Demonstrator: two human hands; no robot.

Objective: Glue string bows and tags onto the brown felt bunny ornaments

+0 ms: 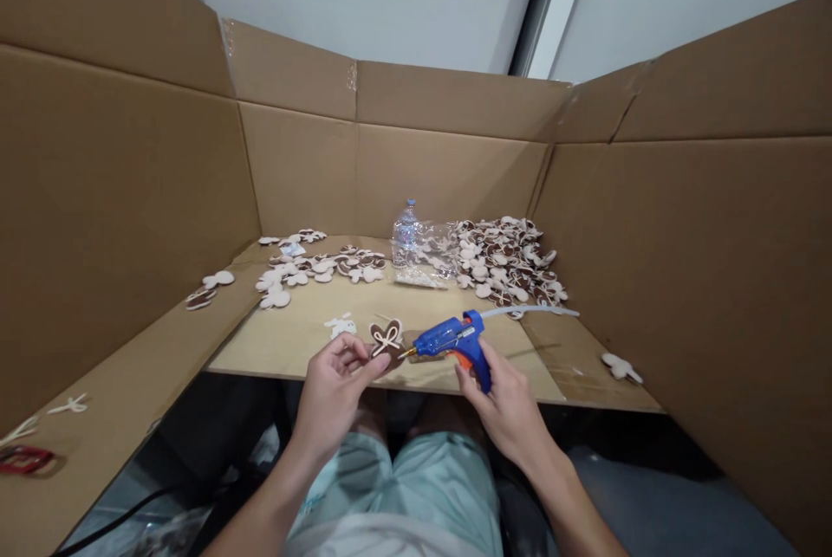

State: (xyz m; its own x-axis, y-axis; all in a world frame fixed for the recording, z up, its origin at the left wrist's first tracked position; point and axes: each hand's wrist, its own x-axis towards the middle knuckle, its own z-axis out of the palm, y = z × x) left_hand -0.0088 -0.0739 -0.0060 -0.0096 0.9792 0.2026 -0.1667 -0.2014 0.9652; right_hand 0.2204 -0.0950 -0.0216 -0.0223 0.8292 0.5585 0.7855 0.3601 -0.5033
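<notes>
Between the fingers and thumb of my left hand [338,379] is a brown bunny-shaped felt piece [393,355] with a cream bow [388,337] on its front. My right hand [503,397] wraps round the handle of a blue hot glue gun [448,336] with an orange trigger. Its metal nozzle points left, at the right edge of the felt piece; whether it touches I cannot tell. From the gun's back end a long pale glue stick [529,310] sticks out to the right. Small white pieces [341,326] lie on the board just beyond my left hand.
Cardboard walls [448,171] enclose the board [312,340] on three sides. At the back right rises a heap of brown and white felt pieces [507,262], beside a plastic bottle [407,232] and clear bag [432,249]. More felt pieces [325,267] lie back left. A red tool [24,458] lies far left.
</notes>
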